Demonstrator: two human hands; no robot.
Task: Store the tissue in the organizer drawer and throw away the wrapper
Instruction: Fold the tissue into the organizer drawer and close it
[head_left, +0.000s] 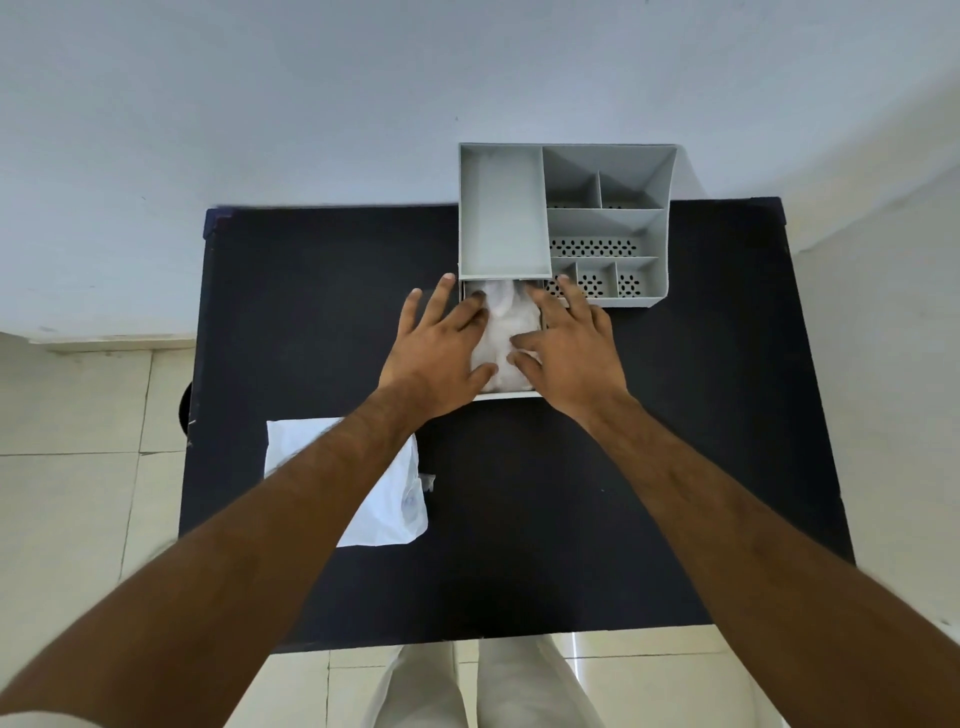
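Where writing might be read, only a faint bluish mark, too blurred to make out, on one flat white plastic wrapper (387, 499) lying on the black tabletop (675, 415) near the left forearm. One grey plastic desk organizer (608, 223) at the table's far edge, its single drawer (511, 395) pulled out. Inside, one soft, crumpled white tissue wad (503, 338). Two bare hands: left hand (441, 348) and right hand (571, 348), fingers spread, pressing flat on the tissue.
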